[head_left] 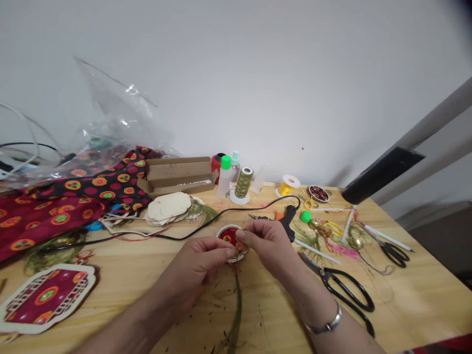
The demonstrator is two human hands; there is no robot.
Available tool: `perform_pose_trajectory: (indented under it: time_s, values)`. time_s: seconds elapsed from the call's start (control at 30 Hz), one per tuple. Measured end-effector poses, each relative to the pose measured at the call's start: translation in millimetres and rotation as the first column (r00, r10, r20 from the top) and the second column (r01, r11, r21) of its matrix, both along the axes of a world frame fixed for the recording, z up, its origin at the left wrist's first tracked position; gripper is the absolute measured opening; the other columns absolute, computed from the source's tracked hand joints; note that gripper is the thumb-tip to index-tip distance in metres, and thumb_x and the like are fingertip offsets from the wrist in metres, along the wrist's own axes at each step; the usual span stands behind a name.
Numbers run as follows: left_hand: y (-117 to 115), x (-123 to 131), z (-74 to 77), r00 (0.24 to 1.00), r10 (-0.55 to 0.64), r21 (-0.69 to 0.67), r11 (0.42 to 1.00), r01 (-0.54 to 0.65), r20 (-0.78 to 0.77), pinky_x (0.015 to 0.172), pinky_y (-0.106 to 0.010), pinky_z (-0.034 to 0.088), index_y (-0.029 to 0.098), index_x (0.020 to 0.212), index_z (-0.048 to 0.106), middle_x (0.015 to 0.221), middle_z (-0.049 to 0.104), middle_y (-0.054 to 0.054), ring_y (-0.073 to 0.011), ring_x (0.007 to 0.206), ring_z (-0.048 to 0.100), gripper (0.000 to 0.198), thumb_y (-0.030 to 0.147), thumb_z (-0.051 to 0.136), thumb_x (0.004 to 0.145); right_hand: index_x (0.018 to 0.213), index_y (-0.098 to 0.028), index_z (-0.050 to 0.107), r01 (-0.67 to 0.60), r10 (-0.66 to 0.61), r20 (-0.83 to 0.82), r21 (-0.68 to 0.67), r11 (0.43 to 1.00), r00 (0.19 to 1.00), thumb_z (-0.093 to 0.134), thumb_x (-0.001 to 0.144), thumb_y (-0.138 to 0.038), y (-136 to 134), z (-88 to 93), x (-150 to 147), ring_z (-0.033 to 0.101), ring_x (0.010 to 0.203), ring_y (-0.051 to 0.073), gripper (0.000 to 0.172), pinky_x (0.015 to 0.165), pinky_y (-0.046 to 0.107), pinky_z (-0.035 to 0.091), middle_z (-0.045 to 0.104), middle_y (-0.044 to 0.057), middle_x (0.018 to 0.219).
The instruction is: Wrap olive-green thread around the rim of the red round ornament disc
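Observation:
Both hands meet over a small round ornament (229,236) with a pale rim and a dark red patterned fabric centre. My left hand (206,258) pinches its lower left side, thumb on the front. From the right, the thumb and fingers of my right hand (263,241) close on its upper right edge. Whether a finer piece lies between the fingertips is too small to tell. A green tassel (236,314) hangs from the ornament's bottom and trails over the table toward me. Black-handled scissors (328,278) lie beside my right forearm.
A glue gun (289,221) with a black cord lies beyond my right hand. Behind stand a green-capped bottle (224,179), a green thread spool (244,183) and a cardboard box (180,177). Patterned fabric (73,206) and a larger framed ornament (47,297) are at left; smaller scissors (393,253) at right.

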State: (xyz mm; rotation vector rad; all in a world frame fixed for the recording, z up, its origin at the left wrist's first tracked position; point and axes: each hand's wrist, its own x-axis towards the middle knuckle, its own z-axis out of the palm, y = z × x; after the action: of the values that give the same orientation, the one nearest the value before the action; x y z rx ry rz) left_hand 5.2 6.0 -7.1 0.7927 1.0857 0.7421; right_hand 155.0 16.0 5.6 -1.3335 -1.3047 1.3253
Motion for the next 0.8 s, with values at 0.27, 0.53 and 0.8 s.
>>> perform_pose_trajectory:
  time_s: [0.27, 0.53, 0.8]
  values:
    - [2.9, -1.8, -3.9, 0.998, 0.001, 0.017, 1.000, -0.002, 0.061, 0.037, -0.020, 0.009, 0.012, 0.067, 0.069, 0.040, 0.040, 0.007, -0.0025, 0.036, 0.018, 0.017, 0.029, 0.069, 0.063, 0.073, -0.014, 0.069, -0.154, 0.154, -0.006, 0.015, 0.988, 0.988, 0.059, 0.071, -0.023, 0.8, -0.2, 4.1, 0.054, 0.061, 0.011, 0.014, 0.060, 0.023, 0.041, 0.065, 0.001, 0.066]
    - [-0.2, -0.3, -0.6, 1.000, 0.008, 0.074, 0.997, -0.008, -0.008, 0.037, -0.021, 0.008, 0.013, 0.065, 0.069, 0.048, 0.054, 0.003, -0.0028, 0.037, 0.020, 0.018, 0.031, 0.067, 0.064, 0.064, -0.013, 0.067, -0.109, 0.105, -0.069, -0.067, 0.992, 0.992, 0.068, 0.060, -0.019, 0.2, -2.0, 0.7, 0.055, 0.056, 0.012, 0.007, 0.057, 0.023, 0.041, 0.064, 0.000, 0.059]
    - [-0.7, 0.0, 0.0, 0.999, 0.021, 0.098, 0.995, -0.017, -0.036, 0.038, -0.021, 0.009, 0.014, 0.065, 0.070, 0.051, 0.059, 0.001, -0.0035, 0.039, 0.024, 0.015, 0.028, 0.068, 0.064, 0.061, -0.012, 0.064, -0.097, 0.096, -0.018, -0.046, 0.994, 0.995, 0.067, 0.060, -0.020, 0.3, -1.3, 2.6, 0.052, 0.054, 0.011, 0.009, 0.054, 0.023, 0.040, 0.063, 0.001, 0.059]
